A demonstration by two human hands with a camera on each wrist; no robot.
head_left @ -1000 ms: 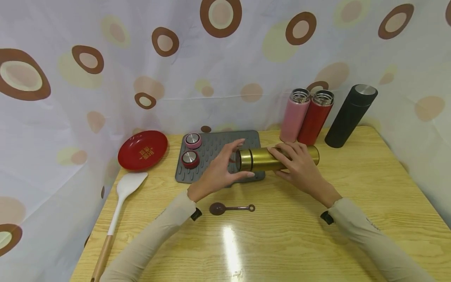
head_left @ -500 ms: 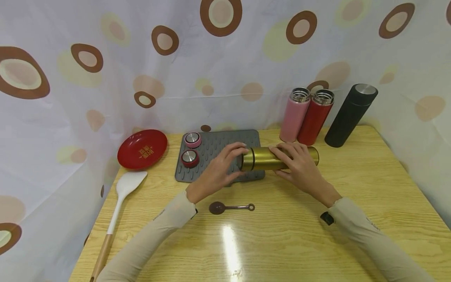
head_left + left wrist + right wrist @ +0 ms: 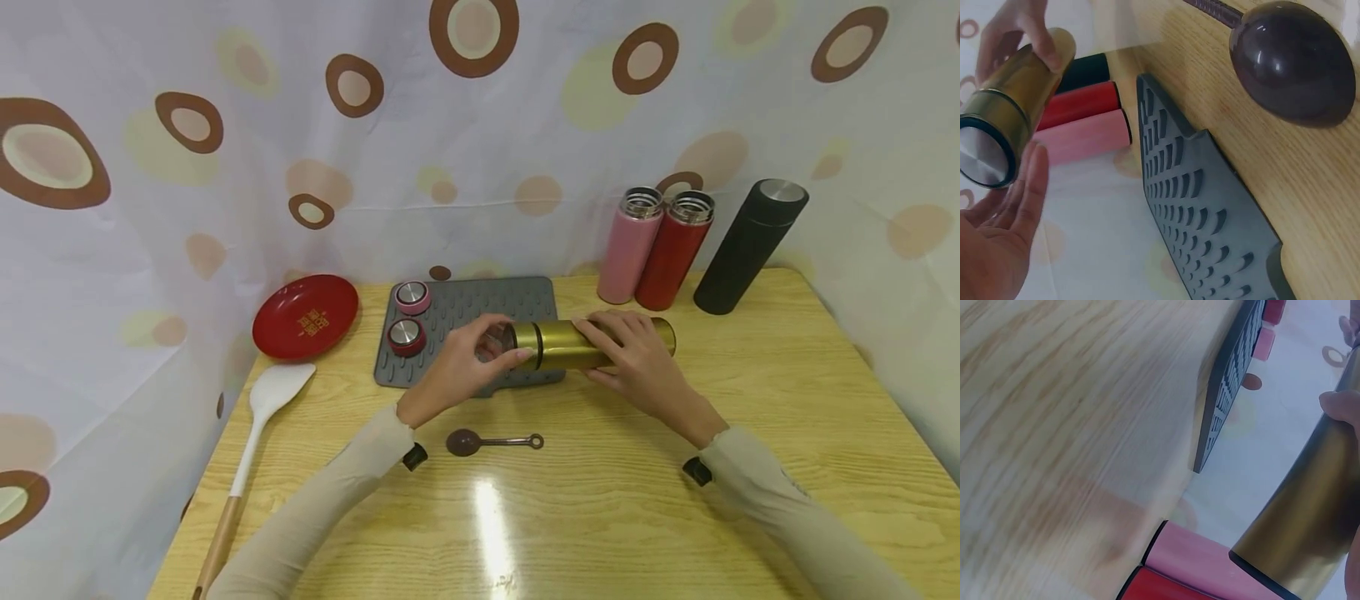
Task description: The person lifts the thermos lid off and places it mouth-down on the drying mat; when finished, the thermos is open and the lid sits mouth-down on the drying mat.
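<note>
A gold thermos flask (image 3: 558, 344) lies level above the grey ridged mat (image 3: 517, 296), its capped end toward the left. My right hand (image 3: 641, 362) grips the flask's body from above. At the other end my left hand (image 3: 450, 367) holds the gold lid (image 3: 527, 340), the thumb on its near side. The left wrist view shows the lid's silver end (image 3: 984, 155) facing out, with the left fingers (image 3: 1030, 187) along its side. Part of the golden body (image 3: 1316, 506) fills the right of the right wrist view. The lid sits against the body with a dark ring between.
A pink lid (image 3: 412, 297) and a red lid (image 3: 407, 337) rest on the mat. Lidless pink (image 3: 628, 250) and red flasks (image 3: 672, 254) stand beside a capped black flask (image 3: 750, 246). A dark spoon (image 3: 463, 442), red plate (image 3: 303, 319) and white spatula (image 3: 276, 390) lie around.
My left hand has closed in on the lid from a spread pose, then turned so its thumb sits higher. The right hand keeps its hold, and the flask has dipped slightly at the lid end.
</note>
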